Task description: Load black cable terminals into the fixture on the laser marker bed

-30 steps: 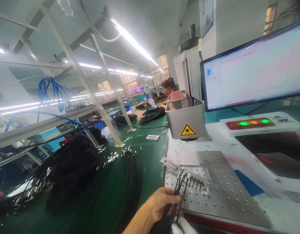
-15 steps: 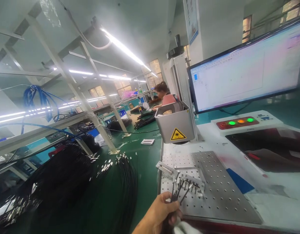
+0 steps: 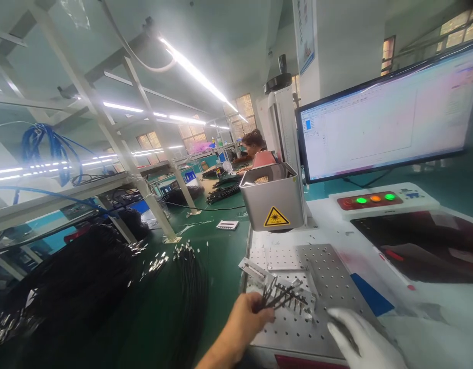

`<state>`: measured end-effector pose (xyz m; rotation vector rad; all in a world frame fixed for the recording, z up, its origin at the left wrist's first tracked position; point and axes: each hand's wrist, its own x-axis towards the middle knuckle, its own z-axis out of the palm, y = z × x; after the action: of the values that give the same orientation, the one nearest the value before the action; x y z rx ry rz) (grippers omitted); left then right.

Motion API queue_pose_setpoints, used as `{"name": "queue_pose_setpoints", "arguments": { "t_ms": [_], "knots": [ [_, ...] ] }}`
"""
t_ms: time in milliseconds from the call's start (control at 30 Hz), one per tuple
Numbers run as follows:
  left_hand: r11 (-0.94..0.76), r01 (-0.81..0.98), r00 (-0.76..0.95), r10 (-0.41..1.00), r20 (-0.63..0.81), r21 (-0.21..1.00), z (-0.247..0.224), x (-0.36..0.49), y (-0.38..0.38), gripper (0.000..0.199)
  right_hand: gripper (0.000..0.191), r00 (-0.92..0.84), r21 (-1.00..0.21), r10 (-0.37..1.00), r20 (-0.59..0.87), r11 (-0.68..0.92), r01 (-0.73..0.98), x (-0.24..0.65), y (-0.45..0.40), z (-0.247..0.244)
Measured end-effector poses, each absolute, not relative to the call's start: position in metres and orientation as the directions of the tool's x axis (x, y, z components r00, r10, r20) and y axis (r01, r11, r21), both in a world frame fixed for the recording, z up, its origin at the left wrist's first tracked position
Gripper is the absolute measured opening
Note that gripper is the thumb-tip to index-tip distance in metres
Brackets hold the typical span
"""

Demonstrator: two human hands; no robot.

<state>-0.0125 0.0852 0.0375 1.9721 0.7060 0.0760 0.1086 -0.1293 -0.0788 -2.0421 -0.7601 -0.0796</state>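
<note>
My left hand [image 3: 249,319] is bare and closed around a small bunch of black cables [image 3: 273,297] with metal ends. The bunch lies over a metal fixture [image 3: 298,294] whose slots hold several short dark pieces. Under the fixture is a perforated metal plate [image 3: 332,277]. To the right, my right hand [image 3: 361,335], in a white glove, is over the plate's front right part, thumb and fingers apart, with nothing visible between them.
A machine head with a yellow warning label [image 3: 276,217] stands behind the plate. Black cables [image 3: 194,287] lie on the green table at left, near a larger dark pile [image 3: 82,277]. A monitor [image 3: 386,113] and button panel [image 3: 369,200] are at right. A person [image 3: 255,148] sits farther back.
My right hand has moved away from my left hand, rightward over the plate, and now shows open. The cables in my left hand have tilted to the right across the fixture. The view has shifted slightly.
</note>
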Motion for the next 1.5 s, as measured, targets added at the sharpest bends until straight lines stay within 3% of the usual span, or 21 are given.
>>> {"name": "queue_pose_setpoints", "arguments": {
  "t_ms": [67, 167, 300, 733, 933, 1300, 1500],
  "knots": [
    [-0.318, 0.475, 0.779, 0.586, -0.224, 0.820, 0.016, -0.010, 0.074, 0.021, 0.038, 0.653, -0.500, 0.512, 0.558, -0.421, 0.757, 0.132, -0.122, -0.085],
    [-0.350, 0.531, 0.715, 0.674, -0.187, 0.772, 0.002, -0.008, 0.061, 0.018, 0.042, 0.496, -0.252, 0.613, 0.615, -0.443, 0.860, 0.150, -0.105, -0.092],
    [-0.334, 0.614, 0.656, 0.720, -0.227, 0.716, 0.009, -0.008, 0.049, 0.020, 0.040, 0.435, -0.150, 0.695, 0.572, -0.433, 0.889, 0.151, -0.094, -0.098],
    [-0.318, 0.650, 0.629, 0.735, -0.254, 0.691, 0.010, -0.007, 0.035, 0.019, 0.032, 0.150, 0.163, 0.711, 0.687, -0.353, 0.921, 0.141, -0.104, -0.094],
    [-0.341, 0.636, 0.643, 0.730, -0.232, 0.692, 0.007, -0.004, 0.037, 0.022, 0.063, 0.191, 0.182, 0.739, 0.646, -0.393, 0.901, 0.136, -0.101, -0.098],
    [-0.378, 0.623, 0.665, 0.717, -0.210, 0.685, -0.003, -0.001, 0.044, 0.023, 0.045, 0.447, -0.009, 0.717, 0.535, -0.524, 0.851, 0.126, -0.086, -0.103],
    [-0.275, 0.534, 0.696, 0.680, -0.231, 0.800, -0.014, -0.007, 0.050, 0.030, 0.055, 0.496, -0.065, 0.708, 0.502, -0.541, 0.838, 0.120, -0.086, -0.090]
  ]
}}
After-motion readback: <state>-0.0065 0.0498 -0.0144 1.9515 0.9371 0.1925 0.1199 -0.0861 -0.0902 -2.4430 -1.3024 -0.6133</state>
